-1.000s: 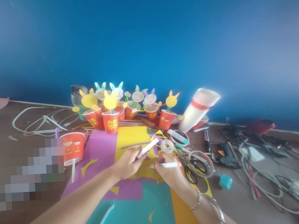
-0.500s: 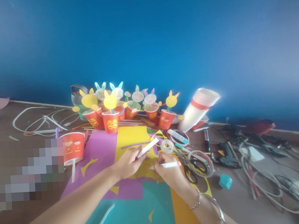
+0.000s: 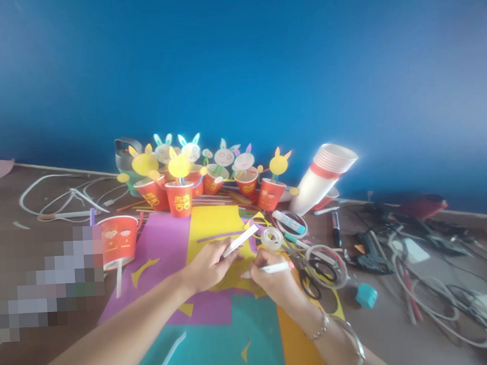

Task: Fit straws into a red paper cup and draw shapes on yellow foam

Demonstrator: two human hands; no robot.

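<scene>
My right hand [image 3: 275,276] grips a white marker [image 3: 276,268] with a reddish end, its tip down by the yellow paper [image 3: 215,219]. My left hand [image 3: 211,264] lies on the same paper, closed around a white pen-like stick [image 3: 241,241] that slants up to the right. Its fingertips are partly hidden. Under both hands are a purple sheet [image 3: 167,235], a teal sheet [image 3: 251,334] and an orange sheet [image 3: 296,343]. A roll of clear tape [image 3: 271,239] and black-handled scissors [image 3: 312,285] lie beside my right hand.
Red paper cups [image 3: 180,201] with rabbit-faced paper figures stand at the back. A leaning cup stack [image 3: 320,178] is right of them. One red cup [image 3: 118,241] stands left. A glue gun [image 3: 370,255], cables [image 3: 433,298] and a teal block [image 3: 366,296] lie right.
The marker in my right hand has shifted slightly left along the yellow paper. My left hand stays in place, still holding the white stick.
</scene>
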